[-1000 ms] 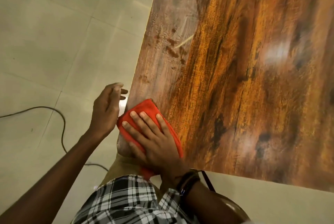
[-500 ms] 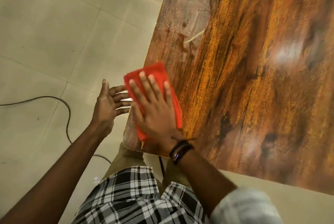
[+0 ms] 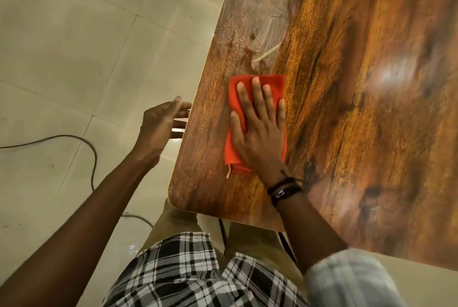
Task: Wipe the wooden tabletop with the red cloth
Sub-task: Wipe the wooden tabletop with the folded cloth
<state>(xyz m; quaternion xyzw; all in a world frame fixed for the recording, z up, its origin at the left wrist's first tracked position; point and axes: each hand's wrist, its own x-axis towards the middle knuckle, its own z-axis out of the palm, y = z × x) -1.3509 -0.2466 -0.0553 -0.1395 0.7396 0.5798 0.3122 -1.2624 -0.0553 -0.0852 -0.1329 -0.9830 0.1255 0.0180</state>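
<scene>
Cloth lies flat on the wooden surface, near its 8 o'clock corner. Right hand presses it, fingers straight. Left hand, at 9 o'clock, holds nothing. Cloth looks soft and light; press its middle.

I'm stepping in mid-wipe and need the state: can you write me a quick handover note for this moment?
Right-hand grip: flat, fingers straight, pressing the folded red cloth onto the glossy wooden tabletop near its left edge.
Left-hand grip: open, holding nothing, beside that edge over the floor.
Done: wiping is under way; how much is covered I cannot tell.
Left: dull smears just ahead of the cloth, then the remaining surface.
</scene>
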